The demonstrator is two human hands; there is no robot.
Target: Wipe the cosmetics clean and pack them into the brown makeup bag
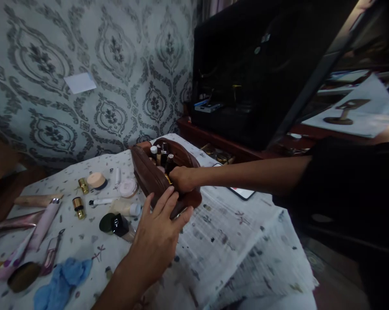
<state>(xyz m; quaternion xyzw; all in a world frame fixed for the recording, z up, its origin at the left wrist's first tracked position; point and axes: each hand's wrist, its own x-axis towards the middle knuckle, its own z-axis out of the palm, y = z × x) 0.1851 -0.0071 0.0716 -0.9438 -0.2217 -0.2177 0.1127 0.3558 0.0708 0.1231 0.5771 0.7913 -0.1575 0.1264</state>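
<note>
A brown zippered makeup bag (146, 174) stands open on the patterned cloth, with several tubes and bottles upright inside. My left hand (160, 228) lies against its near side, fingers stretched and spread, fingertips at the rim. Reaching in from the right, my right hand (183, 178) is down inside the bag. Its fingers are hidden there, so what they touch does not show. Close to that hand rises a dark capped tube (169, 163), and behind it is a white-capped bottle (153, 150). Left of my left hand lies a black-capped foundation bottle (120, 226).
Cosmetics cover the cloth's left part: a cream tube (125, 207), a round compact (128, 188), a beige-lidded jar (97, 181), gold lipsticks (79, 208), a pink tube (44, 224). A blue cloth (63, 282) lies in front. A phone (244, 193) sits under my right forearm; a television (246, 77) stands behind.
</note>
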